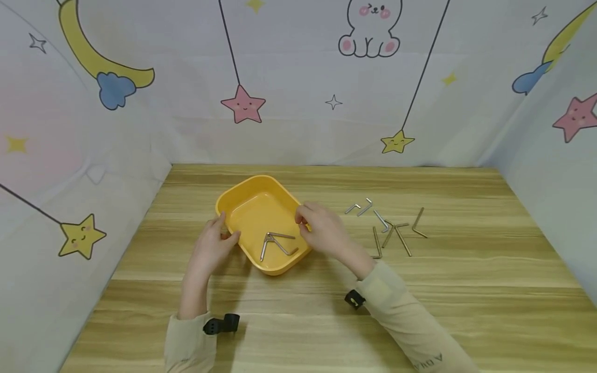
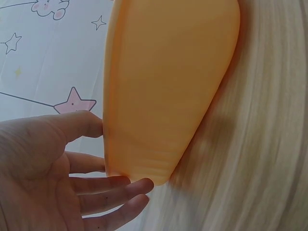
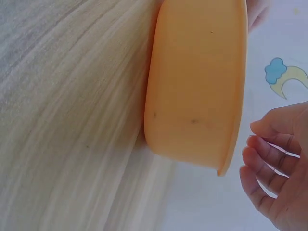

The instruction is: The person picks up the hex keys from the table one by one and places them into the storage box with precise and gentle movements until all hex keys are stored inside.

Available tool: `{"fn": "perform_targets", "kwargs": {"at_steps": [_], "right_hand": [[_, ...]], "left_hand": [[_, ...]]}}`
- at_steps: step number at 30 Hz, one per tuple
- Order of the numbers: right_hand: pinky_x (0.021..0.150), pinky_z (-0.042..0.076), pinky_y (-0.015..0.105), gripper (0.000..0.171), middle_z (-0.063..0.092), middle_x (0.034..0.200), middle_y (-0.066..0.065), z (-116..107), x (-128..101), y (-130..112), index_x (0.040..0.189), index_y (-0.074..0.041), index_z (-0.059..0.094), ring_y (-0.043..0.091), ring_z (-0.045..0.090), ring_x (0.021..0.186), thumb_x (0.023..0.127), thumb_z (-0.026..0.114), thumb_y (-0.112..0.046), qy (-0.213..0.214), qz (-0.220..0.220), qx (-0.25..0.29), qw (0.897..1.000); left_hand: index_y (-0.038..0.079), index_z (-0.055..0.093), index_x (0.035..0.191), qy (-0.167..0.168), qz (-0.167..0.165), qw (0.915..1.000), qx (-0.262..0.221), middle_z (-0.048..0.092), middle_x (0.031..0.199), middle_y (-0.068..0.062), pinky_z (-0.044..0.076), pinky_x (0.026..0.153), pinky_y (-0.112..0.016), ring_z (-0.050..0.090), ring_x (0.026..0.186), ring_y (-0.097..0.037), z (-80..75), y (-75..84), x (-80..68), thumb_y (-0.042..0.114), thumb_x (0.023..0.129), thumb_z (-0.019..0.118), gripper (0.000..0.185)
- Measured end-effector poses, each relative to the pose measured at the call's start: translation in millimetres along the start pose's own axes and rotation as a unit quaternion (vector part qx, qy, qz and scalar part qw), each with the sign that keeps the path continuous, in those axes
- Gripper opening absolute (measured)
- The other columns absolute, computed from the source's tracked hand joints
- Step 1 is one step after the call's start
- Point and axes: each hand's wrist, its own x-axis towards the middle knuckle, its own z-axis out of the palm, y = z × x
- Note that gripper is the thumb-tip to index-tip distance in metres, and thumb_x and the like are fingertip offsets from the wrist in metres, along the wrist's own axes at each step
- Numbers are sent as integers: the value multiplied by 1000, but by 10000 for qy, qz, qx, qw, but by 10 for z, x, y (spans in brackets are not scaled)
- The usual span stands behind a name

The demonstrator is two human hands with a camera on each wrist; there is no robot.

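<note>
A yellow plastic basin point(image 1: 261, 178) stands on the wooden table, with a few silver L-shaped hex keys point(image 1: 280, 244) lying inside it. My left hand point(image 1: 212, 246) holds the basin's left rim. In the left wrist view, its thumb and index fingertip pass behind the rim, while other fingers lie against the outer wall point(image 2: 163, 86). Above the right rim, my right hand point(image 1: 322, 228) has loosely curled fingers. The right wrist view shows the thumb close to the index fingertip, nothing visible between them, and this hand apart from the basin point(image 3: 197, 86).
Right of the basin, several silver and brass-coloured hex keys point(image 1: 402, 241) lie scattered on the table point(image 1: 466, 290). Patterned white cloth point(image 1: 298, 140) hangs behind the table and along both sides. A black wrist camera point(image 1: 224, 324) is strapped over the left sleeve.
</note>
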Motion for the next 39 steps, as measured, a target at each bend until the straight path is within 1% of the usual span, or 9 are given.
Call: {"fn": "perform_targets", "kwargs": {"at_steps": [9,18,24,28,33,39], "right_hand": [[68,48,28,10,60,84,-1,-75,-68,39,87,-12,62,14,57,80,81,67,-6,200,43,-151,9997],[68,50,29,10,62,86,1,-91,-160,140,85,-12,61,16,59,82,81,68,-5,340,222,-18,9992],[66,47,26,9,60,85,0,-116,-253,220,86,-12,62,14,55,79,82,67,-6,382,422,77,9983],[65,45,26,8,60,85,0,-132,-302,272,86,-12,62,14,54,78,82,67,-6,437,534,158,9975],[64,45,26,10,59,83,-1,-143,-352,336,86,-13,62,13,53,76,81,67,-6,401,731,141,9964],[65,44,26,8,58,84,0,-141,-408,412,87,-13,62,13,52,76,83,65,-6,301,942,198,9949]], "left_hand": [[-1,19,152,8,3,10000,-5,30,151,-27,45,97,-52,54,117,-38,-5,3,2,30,97,53,72],[-1,20,151,38,21,10000,51,30,151,-27,45,96,-52,55,116,-37,0,0,8,31,97,53,72],[-1,20,151,22,27,10000,84,31,151,-27,45,97,-52,55,116,-38,10,-6,13,31,97,53,72],[0,20,152,22,-1,10000,28,29,152,-26,45,98,-52,55,118,-38,12,-15,16,31,97,53,72],[-1,20,152,32,15,10000,-2,30,152,-27,45,99,-52,55,118,-38,13,-21,21,30,97,53,71],[-1,20,152,31,32,10000,0,31,151,-27,45,98,-52,55,117,-38,5,-16,5,30,97,53,71]]}}
